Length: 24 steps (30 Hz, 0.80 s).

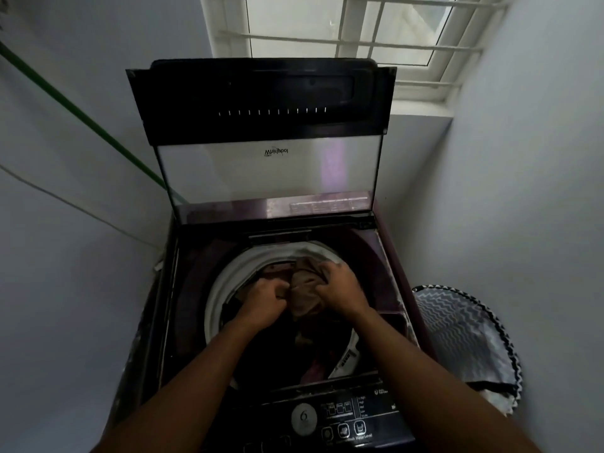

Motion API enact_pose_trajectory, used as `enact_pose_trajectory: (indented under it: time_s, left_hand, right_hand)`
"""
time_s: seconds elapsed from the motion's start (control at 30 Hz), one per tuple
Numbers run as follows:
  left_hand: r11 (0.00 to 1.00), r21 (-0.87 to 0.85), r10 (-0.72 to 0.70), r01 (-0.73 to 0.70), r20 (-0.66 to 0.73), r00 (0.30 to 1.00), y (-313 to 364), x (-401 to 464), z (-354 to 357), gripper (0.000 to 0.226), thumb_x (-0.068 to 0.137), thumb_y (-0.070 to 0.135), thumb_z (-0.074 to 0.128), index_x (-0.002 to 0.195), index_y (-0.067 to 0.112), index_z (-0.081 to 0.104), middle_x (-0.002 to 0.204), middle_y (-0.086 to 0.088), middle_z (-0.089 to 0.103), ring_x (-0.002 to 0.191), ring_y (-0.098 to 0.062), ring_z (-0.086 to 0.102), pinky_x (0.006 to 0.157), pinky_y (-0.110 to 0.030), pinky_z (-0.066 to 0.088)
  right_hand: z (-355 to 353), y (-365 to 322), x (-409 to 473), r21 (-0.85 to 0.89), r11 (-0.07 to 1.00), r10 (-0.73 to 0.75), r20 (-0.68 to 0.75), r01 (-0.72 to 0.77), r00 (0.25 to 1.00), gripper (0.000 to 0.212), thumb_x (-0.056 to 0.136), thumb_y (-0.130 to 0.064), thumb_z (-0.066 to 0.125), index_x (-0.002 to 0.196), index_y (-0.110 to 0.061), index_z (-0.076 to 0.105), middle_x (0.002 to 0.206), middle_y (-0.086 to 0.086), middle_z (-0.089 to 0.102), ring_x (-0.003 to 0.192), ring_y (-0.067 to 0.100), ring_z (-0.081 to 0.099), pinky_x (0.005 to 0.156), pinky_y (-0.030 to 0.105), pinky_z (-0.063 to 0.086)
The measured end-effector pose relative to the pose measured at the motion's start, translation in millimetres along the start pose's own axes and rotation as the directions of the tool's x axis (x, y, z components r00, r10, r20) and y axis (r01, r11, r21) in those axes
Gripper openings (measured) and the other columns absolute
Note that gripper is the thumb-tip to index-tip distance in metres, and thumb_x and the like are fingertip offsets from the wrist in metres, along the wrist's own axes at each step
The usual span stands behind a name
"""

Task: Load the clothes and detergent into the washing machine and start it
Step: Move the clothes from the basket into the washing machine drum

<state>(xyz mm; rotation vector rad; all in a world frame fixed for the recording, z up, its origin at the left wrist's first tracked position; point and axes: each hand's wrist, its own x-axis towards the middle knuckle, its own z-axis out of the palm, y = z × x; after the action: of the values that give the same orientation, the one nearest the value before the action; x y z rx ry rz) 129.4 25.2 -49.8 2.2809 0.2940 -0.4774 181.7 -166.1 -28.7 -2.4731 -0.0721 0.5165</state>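
While the lid of the top-loading washing machine stands raised against the wall under the window, both of the person's bare forearms reach in over the control panel at the near edge and meet above the drum opening. The left hand is curled into a fist-like grip on the left edge of a brown cloth, knuckles up. The right hand has its fingers bent down over the top and right side of the same cloth, clutching it. The cloth hangs bunched between the two hands, just above the inside of the drum and toward its far right part. Under it, inside the pale drum rim, lie more clothes, dark and hard to tell apart; a reddish piece and a white piece with dark marks show near the front right of the opening.

The lid's lower glass part carries a mirrored brand mark. The panel shows a round dial with a digit and a row of small lit icons. To the right of the machine, on the floor by the wall, stands a laundry basket with a zigzag pattern in grey and a black-and-white rim. A green hose runs slantwise along the left wall down behind the machine.
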Motion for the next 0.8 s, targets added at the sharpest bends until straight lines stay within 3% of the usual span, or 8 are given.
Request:
enact_pose_trajectory:
  time_s: [0.13,0.23,0.33,0.4,0.47,0.63,0.73,0.8]
  left_hand:
    - [0.992,0.120,-0.040,0.023,0.143,0.989,-24,0,15,0.053,0.089,0.020,0.062,0.139,0.031,0.052,0.145,-0.009,0.038,0.130,-0.029,0.045,0.113,-0.032,0.037]
    - [0.985,0.170,-0.026,-0.007,0.188,0.982,-31,1,25,0.059,0.088,0.023,0.064,0.143,0.034,0.048,0.151,-0.008,0.032,0.137,-0.032,0.037,0.117,-0.036,0.032]
    - [0.986,0.158,0.006,-0.043,0.229,0.973,-36,2,33,0.065,0.084,0.023,0.068,0.144,0.034,0.046,0.153,-0.005,0.034,0.139,-0.031,0.036,0.117,-0.038,0.032]
    - [0.985,0.156,0.035,-0.074,0.242,0.970,-41,4,38,0.070,0.082,0.023,0.070,0.146,0.030,0.044,0.155,-0.004,0.034,0.141,-0.028,0.035,0.118,-0.037,0.030]
    - [0.987,0.142,0.035,-0.075,0.261,0.965,-45,3,43,0.075,0.081,0.025,0.070,0.149,0.028,0.039,0.158,-0.004,0.029,0.143,-0.026,0.032,0.119,-0.034,0.029]
    - [0.978,0.201,-0.018,-0.056,0.347,0.938,-49,19,50,0.090,0.078,0.038,0.068,0.155,0.028,0.024,0.163,-0.003,0.019,0.147,-0.030,0.027,0.118,-0.040,0.030]
    - [0.990,0.136,-0.030,-0.026,0.394,0.918,-37,29,35,0.085,0.075,0.045,0.064,0.152,0.029,0.033,0.157,-0.003,0.033,0.142,-0.027,0.037,0.115,-0.039,0.035]
    - [0.993,0.107,0.003,-0.054,0.430,0.903,-30,37,19,0.066,0.085,0.029,0.067,0.147,0.026,0.045,0.150,-0.001,0.045,0.136,-0.024,0.044,0.112,-0.031,0.037]
  right_hand:
    - [40,12,11,-0.162,0.987,0.033,0.294,0.016,0.955,0.075,0.063,-0.065,0.059,0.130,-0.033,0.055,0.135,0.013,0.056,0.116,0.034,0.058,0.097,0.040,0.051]
    - [47,6,5,-0.177,0.984,0.055,0.430,0.024,0.901,0.054,0.087,-0.048,0.059,0.133,-0.020,0.054,0.131,0.012,0.060,0.116,0.035,0.058,0.100,0.042,0.048]
    - [57,11,7,-0.168,0.986,0.096,0.481,-0.015,0.872,0.053,0.099,-0.031,0.051,0.147,-0.013,0.039,0.147,0.014,0.046,0.131,0.033,0.046,0.112,0.041,0.036]
    - [69,20,10,-0.202,0.978,0.151,0.475,-0.060,0.867,0.057,0.098,-0.032,0.051,0.149,-0.011,0.037,0.150,0.016,0.041,0.135,0.035,0.043,0.114,0.046,0.034]
    - [82,33,16,-0.259,0.953,0.261,0.427,-0.159,0.866,0.055,0.093,-0.033,0.058,0.142,-0.010,0.047,0.142,0.020,0.050,0.128,0.039,0.049,0.107,0.050,0.042]
    - [74,28,26,-0.339,0.933,0.284,0.490,-0.120,0.824,0.043,0.092,-0.027,0.061,0.130,-0.010,0.058,0.131,0.017,0.060,0.121,0.036,0.057,0.101,0.044,0.048]
    - [50,15,48,-0.353,0.929,0.283,0.482,-0.112,0.829,0.045,0.097,-0.022,0.051,0.139,-0.005,0.050,0.142,0.018,0.051,0.132,0.035,0.048,0.107,0.041,0.040]
    - [33,0,64,-0.393,0.918,0.199,0.364,-0.044,0.910,0.044,0.100,-0.025,0.046,0.139,-0.005,0.051,0.142,0.019,0.051,0.130,0.036,0.049,0.108,0.042,0.039]
